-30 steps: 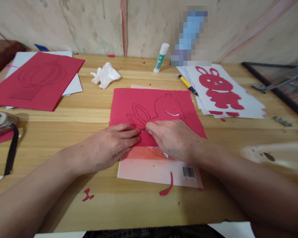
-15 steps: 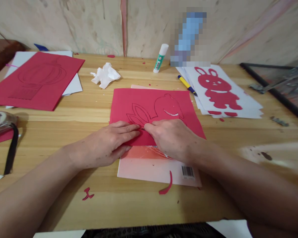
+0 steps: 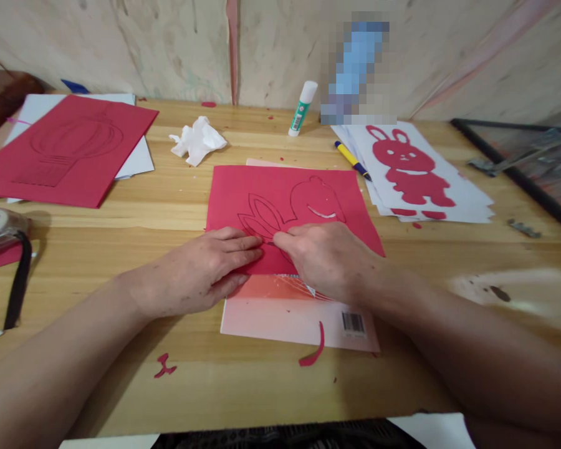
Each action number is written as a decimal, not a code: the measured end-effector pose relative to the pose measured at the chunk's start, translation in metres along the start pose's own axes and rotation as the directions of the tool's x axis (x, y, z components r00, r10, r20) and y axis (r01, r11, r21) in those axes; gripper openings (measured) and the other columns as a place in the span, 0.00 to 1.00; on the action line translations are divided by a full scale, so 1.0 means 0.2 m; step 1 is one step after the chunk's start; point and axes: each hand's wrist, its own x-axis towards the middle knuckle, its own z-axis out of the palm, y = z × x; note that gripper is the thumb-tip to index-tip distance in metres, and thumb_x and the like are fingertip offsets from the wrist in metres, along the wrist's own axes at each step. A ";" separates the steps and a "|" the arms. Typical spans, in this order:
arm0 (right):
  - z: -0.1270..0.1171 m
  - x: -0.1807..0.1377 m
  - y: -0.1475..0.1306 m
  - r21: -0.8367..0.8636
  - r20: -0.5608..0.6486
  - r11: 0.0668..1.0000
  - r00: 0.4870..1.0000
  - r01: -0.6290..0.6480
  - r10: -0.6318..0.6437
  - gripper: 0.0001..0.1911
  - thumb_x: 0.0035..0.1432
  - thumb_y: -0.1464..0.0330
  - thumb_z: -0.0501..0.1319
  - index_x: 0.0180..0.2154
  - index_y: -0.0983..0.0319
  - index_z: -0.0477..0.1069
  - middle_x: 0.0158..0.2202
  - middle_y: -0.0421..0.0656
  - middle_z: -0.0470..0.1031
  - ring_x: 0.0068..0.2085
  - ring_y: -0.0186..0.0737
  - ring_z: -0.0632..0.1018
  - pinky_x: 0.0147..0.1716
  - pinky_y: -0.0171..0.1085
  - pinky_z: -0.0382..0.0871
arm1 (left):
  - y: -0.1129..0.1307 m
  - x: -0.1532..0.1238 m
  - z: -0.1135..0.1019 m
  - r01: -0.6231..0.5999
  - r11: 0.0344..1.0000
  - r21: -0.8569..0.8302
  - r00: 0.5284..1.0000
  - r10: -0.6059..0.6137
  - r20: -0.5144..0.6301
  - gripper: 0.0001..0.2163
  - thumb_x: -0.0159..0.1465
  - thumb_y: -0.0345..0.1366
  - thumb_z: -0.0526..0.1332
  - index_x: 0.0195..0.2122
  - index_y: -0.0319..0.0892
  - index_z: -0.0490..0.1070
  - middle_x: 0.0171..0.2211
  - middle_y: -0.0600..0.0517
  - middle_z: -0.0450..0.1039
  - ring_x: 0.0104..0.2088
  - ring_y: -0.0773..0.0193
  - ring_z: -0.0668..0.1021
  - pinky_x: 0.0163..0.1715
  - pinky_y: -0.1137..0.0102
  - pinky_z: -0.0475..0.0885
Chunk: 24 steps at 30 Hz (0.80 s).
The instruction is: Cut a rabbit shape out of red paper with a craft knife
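A sheet of red paper [image 3: 243, 184] with a drawn outline of leaf-like shapes and a rounded figure lies in front of me. A thin curved slit near its right side shows white. Under it is a pale pink and orange booklet [image 3: 271, 321] with a barcode. My left hand [image 3: 210, 268] lies flat on the paper's lower left part, fingers stretched out. Just to its right, my right hand [image 3: 327, 255] is closed with its fingertips against the drawn line. Whatever it grips is hidden under the fingers.
Red paper [image 3: 88, 174] with a lantern drawing lies on white sheets at left. Crumpled tissue [image 3: 199, 140], a glue stick [image 3: 303, 109], a yellow-blue pen [image 3: 352, 160] and a red rabbit cutout [image 3: 414, 178] are farther back. Red scraps [image 3: 315, 352] lie in front. A tape measure [image 3: 0, 231] sits left.
My right hand has shifted very slightly to the right along the drawn line. My left hand stays flat on the paper. The view has tilted a little.
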 end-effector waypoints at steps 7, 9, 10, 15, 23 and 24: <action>0.01 0.00 -0.01 -0.010 -0.028 1.000 0.999 0.021 -0.021 0.13 0.53 0.77 0.49 0.34 0.61 0.70 0.24 0.41 0.71 0.23 0.34 0.63 0.22 0.36 0.44 | 0.01 0.01 0.00 -0.002 0.999 0.038 1.000 0.003 -0.006 0.15 0.68 0.33 0.51 0.53 0.37 0.68 0.54 0.43 0.70 0.55 0.56 0.70 0.52 0.61 0.69; 0.00 0.00 -0.01 -0.012 -0.028 1.000 0.999 0.029 -0.029 0.13 0.54 0.77 0.49 0.34 0.61 0.71 0.24 0.41 0.71 0.22 0.35 0.63 0.22 0.36 0.44 | 0.01 0.01 0.00 0.003 0.999 0.041 1.000 -0.003 -0.005 0.15 0.68 0.33 0.51 0.54 0.37 0.68 0.54 0.43 0.70 0.55 0.56 0.70 0.52 0.62 0.69; 0.00 -0.01 0.00 -0.012 -0.028 0.999 0.999 0.033 -0.033 0.13 0.54 0.76 0.49 0.34 0.61 0.71 0.24 0.41 0.71 0.22 0.35 0.64 0.22 0.36 0.44 | 0.01 0.00 0.00 0.006 0.999 0.040 1.000 -0.006 -0.002 0.15 0.68 0.33 0.51 0.54 0.37 0.68 0.54 0.43 0.69 0.55 0.56 0.70 0.52 0.62 0.69; 0.00 -0.01 0.01 -0.009 -0.003 0.999 0.999 0.039 -0.039 0.13 0.55 0.76 0.50 0.36 0.61 0.71 0.26 0.42 0.73 0.24 0.35 0.66 0.23 0.37 0.45 | 0.01 0.00 0.00 0.011 0.999 0.035 1.000 -0.011 0.002 0.15 0.67 0.32 0.52 0.54 0.36 0.68 0.55 0.42 0.69 0.55 0.56 0.70 0.53 0.62 0.68; -0.01 -0.02 0.02 -0.027 0.024 0.999 0.999 0.031 -0.030 0.12 0.55 0.77 0.50 0.36 0.61 0.70 0.25 0.42 0.73 0.25 0.35 0.67 0.22 0.36 0.45 | 0.01 0.00 0.00 0.028 0.999 0.045 0.999 -0.030 0.029 0.16 0.68 0.33 0.52 0.55 0.36 0.67 0.56 0.43 0.68 0.56 0.56 0.69 0.54 0.61 0.68; -0.01 -0.02 0.02 -0.028 0.023 0.999 0.999 0.031 -0.030 0.12 0.56 0.77 0.50 0.36 0.61 0.70 0.25 0.42 0.73 0.24 0.35 0.67 0.22 0.36 0.45 | 0.02 0.00 0.00 0.030 0.998 0.048 0.999 -0.031 0.031 0.16 0.68 0.33 0.52 0.55 0.36 0.67 0.56 0.43 0.68 0.56 0.56 0.69 0.54 0.61 0.68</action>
